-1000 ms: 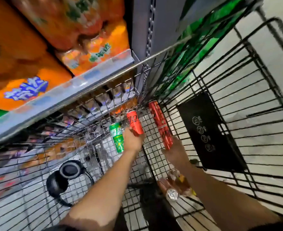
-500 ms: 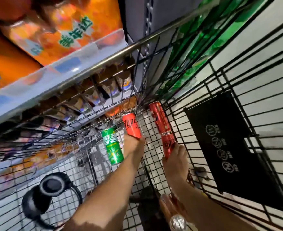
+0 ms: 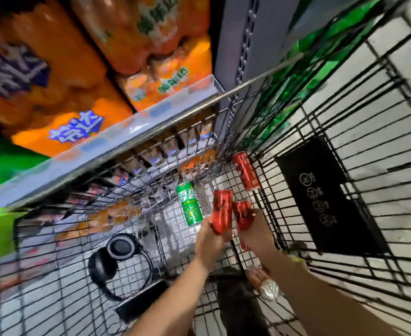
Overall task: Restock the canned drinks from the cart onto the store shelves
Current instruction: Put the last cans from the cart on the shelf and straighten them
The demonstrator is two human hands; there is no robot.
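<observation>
One slim red can (image 3: pixel 222 210) is gripped at its lower end by the left hand (image 3: pixel 210 241). A second red can (image 3: pixel 242 213) is gripped by the right hand (image 3: pixel 256 232). Both cans are held inside the wire cart (image 3: pixel 345 132), touching or nearly touching each other. A third red can (image 3: pixel 245 171) is seen lying in the far corner of the cart floor, and a green can (image 3: pixel 189 203) lies just beside the left hand.

Risk is judged as follows: smooth cylindrical aluminium offers little friction, so a can held only by its end may slip during lifting. Contact between the two held cans, or with the rigid wire mesh, may dent the thin walls. The loose cans may be set rolling across the open grid floor if knocked. Headphones (image 3: pixel 117 260) also rest in the cart.
</observation>
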